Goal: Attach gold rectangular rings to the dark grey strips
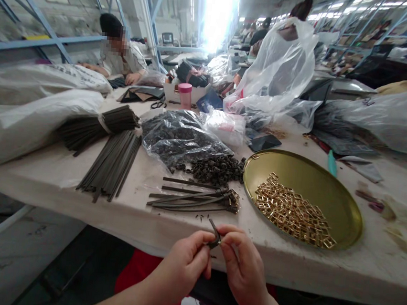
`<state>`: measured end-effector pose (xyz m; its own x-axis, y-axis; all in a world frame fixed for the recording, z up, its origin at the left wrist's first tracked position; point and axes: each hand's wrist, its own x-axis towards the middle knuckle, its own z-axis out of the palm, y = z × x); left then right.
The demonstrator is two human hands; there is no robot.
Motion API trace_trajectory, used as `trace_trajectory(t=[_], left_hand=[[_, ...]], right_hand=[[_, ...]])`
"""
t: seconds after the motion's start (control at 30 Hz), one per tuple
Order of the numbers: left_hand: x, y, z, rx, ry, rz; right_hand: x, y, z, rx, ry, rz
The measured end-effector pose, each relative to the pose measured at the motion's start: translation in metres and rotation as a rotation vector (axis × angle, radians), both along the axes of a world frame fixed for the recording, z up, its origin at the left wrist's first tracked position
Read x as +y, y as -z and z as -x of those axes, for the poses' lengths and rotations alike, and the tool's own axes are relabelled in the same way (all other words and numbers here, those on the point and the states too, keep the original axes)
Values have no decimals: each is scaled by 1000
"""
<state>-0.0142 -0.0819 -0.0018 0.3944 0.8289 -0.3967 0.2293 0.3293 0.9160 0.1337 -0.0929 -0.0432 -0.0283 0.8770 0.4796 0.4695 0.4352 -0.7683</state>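
My left hand (190, 259) pinches a thin dark strap (214, 227) near the table's front edge. Close against it, my right hand (243, 259) has its fingers closed at the same strap, around a tiny part too small to make out. Just beyond my hands lies a row of dark straps (184, 201) with gold buckles at their right ends. A gold tray (342, 204) to the right holds a heap of gold square buckles (291, 211). Small black loops (218, 169) spill from a clear plastic bag (187, 136).
Loose dark strips (111, 163) and a tied bundle (101, 126) lie at the left beside white sacks (42, 103). A pink-lidded jar (185, 95) and plastic bags stand farther back. A person (119, 53) sits across at the left.
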Motion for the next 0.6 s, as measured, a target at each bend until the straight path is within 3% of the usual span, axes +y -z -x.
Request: trace_trajectory(t=[0.1, 0.4, 0.6], left_hand=[[7, 2, 1, 76, 43, -139], [37, 8, 9, 85, 11, -137], [42, 11, 15, 315, 62, -312]], right_hand=[[12, 2, 5, 37, 27, 80], [51, 5, 15, -40, 43, 121], [58, 5, 10, -406, -88, 25]])
